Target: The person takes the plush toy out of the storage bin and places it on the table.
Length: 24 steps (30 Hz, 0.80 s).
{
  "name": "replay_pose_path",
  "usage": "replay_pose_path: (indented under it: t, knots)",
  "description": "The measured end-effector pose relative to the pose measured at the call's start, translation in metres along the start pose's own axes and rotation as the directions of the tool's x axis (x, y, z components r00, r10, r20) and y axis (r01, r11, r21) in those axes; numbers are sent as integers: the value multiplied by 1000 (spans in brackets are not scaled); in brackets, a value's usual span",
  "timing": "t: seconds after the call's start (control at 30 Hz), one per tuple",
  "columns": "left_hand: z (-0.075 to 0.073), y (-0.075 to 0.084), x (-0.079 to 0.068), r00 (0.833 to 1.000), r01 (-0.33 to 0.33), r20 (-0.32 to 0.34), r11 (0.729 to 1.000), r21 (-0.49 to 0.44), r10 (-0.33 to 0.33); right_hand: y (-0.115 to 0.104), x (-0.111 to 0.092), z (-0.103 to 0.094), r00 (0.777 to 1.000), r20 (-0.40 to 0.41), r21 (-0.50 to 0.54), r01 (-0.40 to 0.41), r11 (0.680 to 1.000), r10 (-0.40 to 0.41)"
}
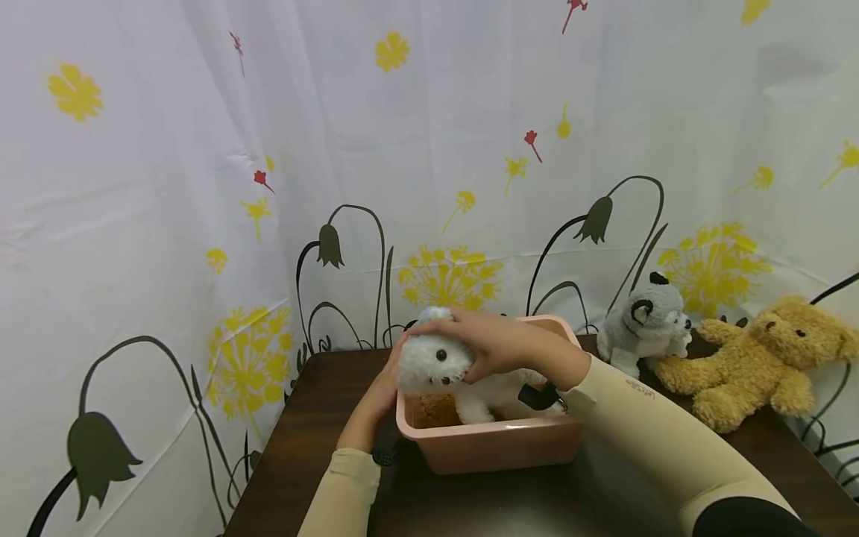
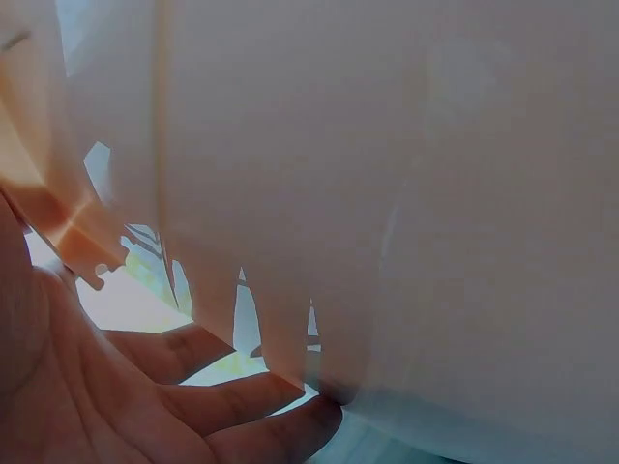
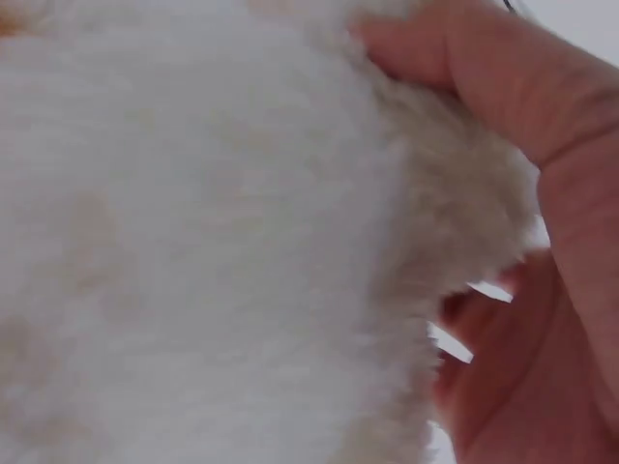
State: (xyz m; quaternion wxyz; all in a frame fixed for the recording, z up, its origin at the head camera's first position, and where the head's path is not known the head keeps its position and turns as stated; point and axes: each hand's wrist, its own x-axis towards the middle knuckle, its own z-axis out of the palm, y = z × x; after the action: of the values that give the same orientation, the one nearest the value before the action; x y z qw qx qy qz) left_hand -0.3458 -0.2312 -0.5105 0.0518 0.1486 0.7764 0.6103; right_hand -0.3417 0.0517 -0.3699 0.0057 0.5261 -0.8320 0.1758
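A white plush animal with dark eyes stands in a pink plastic basket, its head above the rim. My right hand grips it around the head and neck from above. The right wrist view shows the thumb pressed into the white fur, with the fingers on the far side. Against the basket's left end lies my left hand. In the left wrist view its nearly straight fingers touch the pink wall from outside. Something brown and textured shows inside the basket, mostly hidden.
The basket stands on a dark wooden table. To its right sit a grey and white plush dog and a tan teddy bear, touching or nearly so. A white curtain with printed flowers hangs behind the table.
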Motion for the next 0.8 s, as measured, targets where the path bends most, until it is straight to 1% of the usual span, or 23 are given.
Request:
replay_pose_path:
  t: [0.07, 0.1, 0.13, 0.17, 0.2, 0.23, 0.27, 0.3, 0.37, 0.43, 0.5, 0.6, 0.67, 0.73, 0.77, 0.8]
  knots:
    - [1, -2, -1, 1000, 23, -19, 999, 23, -22, -7, -12, -10, 993, -116, -28, -31, 999, 27]
    - [2, -2, -2, 999, 36, -25, 999, 20, -36, -11, -18, -15, 983, -178, -47, -49, 998, 40]
    - [2, -2, -2, 999, 44, -29, 999, 16, -44, -15, -24, -20, 969, -242, -59, -66, 996, 50]
    - [2, -1, -2, 998, 49, -29, 999, 9, -48, -19, -30, -24, 951, -306, -66, -72, 995, 49]
    - [3, 0, -3, 998, 49, -30, 999, 0, -49, -24, -36, -29, 928, -370, -73, -80, 994, 47]
    - [3, 1, -3, 998, 52, -28, 999, -15, -52, -27, -42, -32, 898, -438, -81, -88, 993, 44]
    - [3, 3, -2, 998, 49, -24, 998, -30, -50, -31, -48, -35, 860, -509, -67, -89, 994, 43]
    - [3, 4, -2, 999, 42, -19, 998, -42, -42, -34, -54, -37, 813, -581, -60, -88, 994, 37]
    - [3, 7, -2, 1000, 26, -12, 999, -46, -26, -39, -68, -40, 704, -710, -43, -63, 997, 14]
    - [3, 9, -2, 1000, 24, -9, 998, -53, -24, -42, -83, -41, 578, -816, -39, -43, 998, -7]
    - [4, 10, -1, 1000, 17, 1, 998, -57, -17, -46, -99, -42, 452, -891, -47, -12, 999, -37]
    - [3, 9, 1, 1000, 19, 7, 996, -82, -18, -54, -124, -41, 274, -959, -67, 8, 998, -67]
    - [2, 8, 2, 1000, 23, 9, 995, -92, -22, -60, -139, -42, 161, -985, -58, 48, 997, -65]
    - [1, 8, 2, 1000, 22, 11, 995, -98, -21, -69, -156, -43, 68, -997, -27, 100, 995, -34]
    - [1, 8, 2, 1000, 21, 14, 995, -97, -20, -73, -166, -45, 31, -999, -8, 128, 992, -12]
    - [1, 9, 2, 1000, 19, 18, 996, -91, -18, -77, -174, -47, -23, -1000, 7, 164, 986, 11]
